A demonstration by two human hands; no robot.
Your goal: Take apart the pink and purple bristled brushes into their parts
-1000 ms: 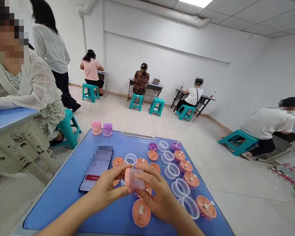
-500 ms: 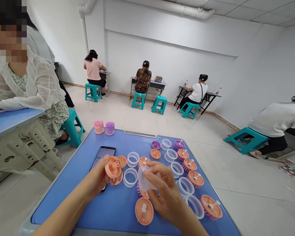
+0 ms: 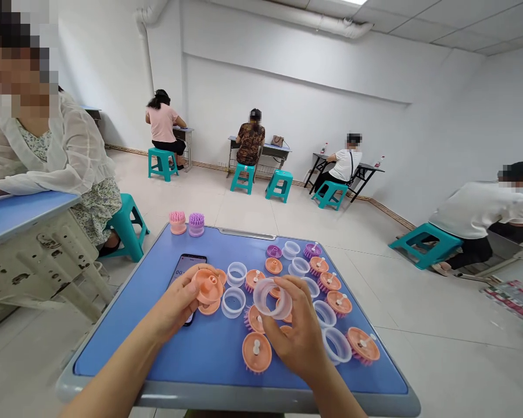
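My left hand (image 3: 174, 302) is closed on an orange cap (image 3: 208, 285), its central stem facing up, above a phone (image 3: 186, 262). A clear ring (image 3: 272, 299) is pinched in my right hand (image 3: 298, 331), its opening tilted toward me. The two held parts are apart. Between my hands lie two clear rings (image 3: 233, 302) and orange bristled discs with white pins, one (image 3: 257, 352) near the front. To the right stand several clear rings (image 3: 336, 346) and a column of bristled discs (image 3: 363, 345). An orange cap (image 3: 273, 265) and a purple cap (image 3: 274, 251) lie farther back.
On the blue table (image 3: 126, 342), a pink brush (image 3: 178, 223) and a purple brush (image 3: 196, 224) stand at the back left edge. A person in a white blouse (image 3: 76, 145) sits at a neighbouring table on the left. Other people sit on green stools farther off.
My right hand has turned the clear ring so that its opening shows. The orange cap in my left hand has shifted slightly right and up. The camera view has shifted a little.
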